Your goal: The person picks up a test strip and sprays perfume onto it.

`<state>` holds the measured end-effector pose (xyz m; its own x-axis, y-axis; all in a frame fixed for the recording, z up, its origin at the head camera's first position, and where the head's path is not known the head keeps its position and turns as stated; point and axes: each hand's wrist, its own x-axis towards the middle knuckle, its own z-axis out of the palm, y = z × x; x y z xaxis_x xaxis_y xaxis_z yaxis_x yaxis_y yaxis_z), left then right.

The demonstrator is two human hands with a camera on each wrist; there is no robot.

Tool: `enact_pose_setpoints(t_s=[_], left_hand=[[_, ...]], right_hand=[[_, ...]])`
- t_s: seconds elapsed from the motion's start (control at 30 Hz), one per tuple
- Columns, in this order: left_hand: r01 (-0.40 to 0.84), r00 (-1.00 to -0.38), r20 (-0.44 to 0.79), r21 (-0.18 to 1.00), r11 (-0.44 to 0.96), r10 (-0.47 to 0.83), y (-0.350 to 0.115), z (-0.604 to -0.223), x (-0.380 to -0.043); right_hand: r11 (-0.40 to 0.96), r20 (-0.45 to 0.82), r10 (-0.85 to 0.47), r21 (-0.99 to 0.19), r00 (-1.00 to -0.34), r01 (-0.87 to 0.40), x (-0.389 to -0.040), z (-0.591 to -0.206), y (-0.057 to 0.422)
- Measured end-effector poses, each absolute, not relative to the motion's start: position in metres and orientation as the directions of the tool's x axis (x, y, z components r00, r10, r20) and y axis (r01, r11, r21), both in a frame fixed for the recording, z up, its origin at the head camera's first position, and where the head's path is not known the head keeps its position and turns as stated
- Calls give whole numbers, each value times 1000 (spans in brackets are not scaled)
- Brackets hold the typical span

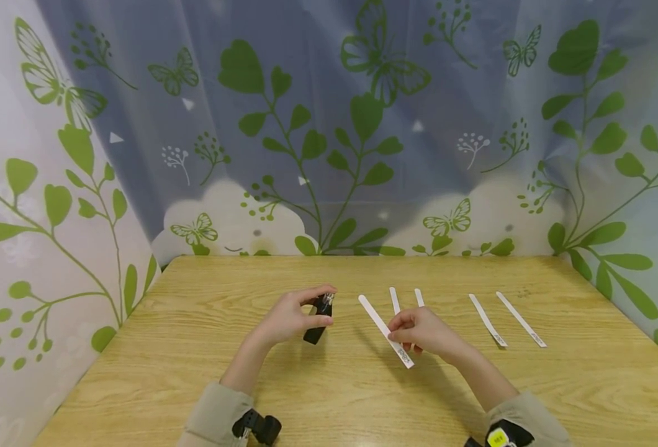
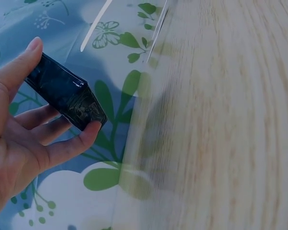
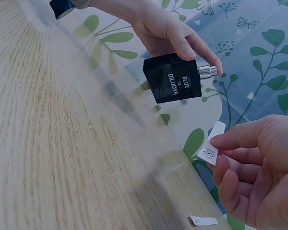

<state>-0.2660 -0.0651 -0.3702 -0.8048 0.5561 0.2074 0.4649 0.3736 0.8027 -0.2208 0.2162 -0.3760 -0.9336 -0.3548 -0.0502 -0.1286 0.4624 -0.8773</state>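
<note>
My left hand [image 1: 290, 320] grips a black perfume bottle [image 1: 316, 328] above the table. The bottle reads "BLUE DE DILUOYA" in the right wrist view, where a fingertip lies on its silver spray nozzle [image 3: 208, 72]. To the right of the bottle, a white paper test strip [image 1: 372, 314] is pinched between the thumb and fingers of my right hand [image 1: 429, 334]. Handwriting marks the strip's near end, and its rounded far end points away toward the bottle's side. The bottle and strip are apart.
Two more white strips [image 1: 394, 299] lie partly hidden behind the right hand. Farther right, another two strips [image 1: 485, 318] rest on the wooden table [image 1: 362, 410], each with writing on its near end. A leaf-patterned curtain [image 1: 329, 155] stands behind the table.
</note>
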Motion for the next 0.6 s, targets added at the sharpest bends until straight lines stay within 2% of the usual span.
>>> enact_pose_setpoints(t_s=[0.6], left_hand=[[454, -830, 217, 798, 396, 513, -58, -367, -263]], right_hand=[[456, -48, -368, -879, -929, -136, -219, -375, 215]])
